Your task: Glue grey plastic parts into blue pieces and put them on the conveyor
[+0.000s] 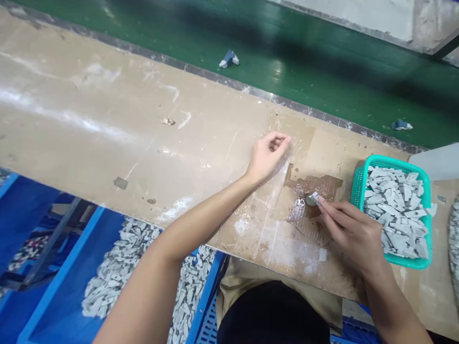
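Blue bin (68,291) of grey pieces (118,267), 7 o'clock. Right hand (353,234): fingers pinching small white piece (315,195) at small round item (310,200), amid wet patch (322,183) on tabletop (201,157). Teal basket (409,262), 2 o'clock from it, heaped. Left hand (268,155), 11 o'clock: fingers curled, can't tell if holding anything. Green surface (304,71), 12 o'clock.

Right hand (353,231) pinching white piece (315,195), left hand (268,155) curled, teal basket (405,262) nearby
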Demonstrator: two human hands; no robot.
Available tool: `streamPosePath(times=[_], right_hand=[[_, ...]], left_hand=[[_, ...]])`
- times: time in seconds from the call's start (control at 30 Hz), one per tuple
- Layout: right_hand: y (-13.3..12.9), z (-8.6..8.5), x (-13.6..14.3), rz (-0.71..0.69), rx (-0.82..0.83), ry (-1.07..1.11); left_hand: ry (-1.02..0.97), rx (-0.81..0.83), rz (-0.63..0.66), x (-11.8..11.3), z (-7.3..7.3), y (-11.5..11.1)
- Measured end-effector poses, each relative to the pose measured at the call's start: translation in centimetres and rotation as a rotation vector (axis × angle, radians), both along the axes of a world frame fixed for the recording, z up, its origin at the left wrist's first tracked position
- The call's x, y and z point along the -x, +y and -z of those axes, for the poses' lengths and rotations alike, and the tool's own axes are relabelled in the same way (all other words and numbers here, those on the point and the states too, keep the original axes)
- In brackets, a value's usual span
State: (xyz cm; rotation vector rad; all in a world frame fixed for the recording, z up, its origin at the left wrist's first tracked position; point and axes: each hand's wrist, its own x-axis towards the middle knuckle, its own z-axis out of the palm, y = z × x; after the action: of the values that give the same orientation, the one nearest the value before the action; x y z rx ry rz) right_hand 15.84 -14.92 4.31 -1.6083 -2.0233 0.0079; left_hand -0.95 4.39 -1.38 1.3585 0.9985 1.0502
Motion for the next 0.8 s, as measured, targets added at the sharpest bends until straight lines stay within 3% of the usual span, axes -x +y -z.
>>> streamPosePath(times=[0.2, 0.37, 0.47, 0.6, 0.7, 0.8], right_hand=[[0.4, 0.5, 0.0, -0.027, -0.001, 0.117], [0.3, 0.9, 0.2, -0.011, 0.018, 0.223], [0.4, 1.5, 0.3, -0.017, 0.070, 0.262], [0.6, 2.1, 0.6, 0.033, 0.137, 0.247], [0.7, 2.0, 0.8, 0.060, 0.186, 0.176], [0.7, 1.7, 1.0, 0.078, 0.212, 0.139]], left_hand=[[0.045, 0.162, -0.048, -0.5, -1.3, 0.0], [0.319, -0.084, 0.110, -3.5, -2.9, 1.7], [0.488, -0.259, 0.271, -8.2, -4.1, 3.8], [0.573, -0.401, 0.413, -16.7, -5.1, 6.0], [0.601, -0.407, 0.418, -22.1, -4.8, 6.8], [0.609, -0.347, 0.366, -25.3, -3.9, 7.0]])
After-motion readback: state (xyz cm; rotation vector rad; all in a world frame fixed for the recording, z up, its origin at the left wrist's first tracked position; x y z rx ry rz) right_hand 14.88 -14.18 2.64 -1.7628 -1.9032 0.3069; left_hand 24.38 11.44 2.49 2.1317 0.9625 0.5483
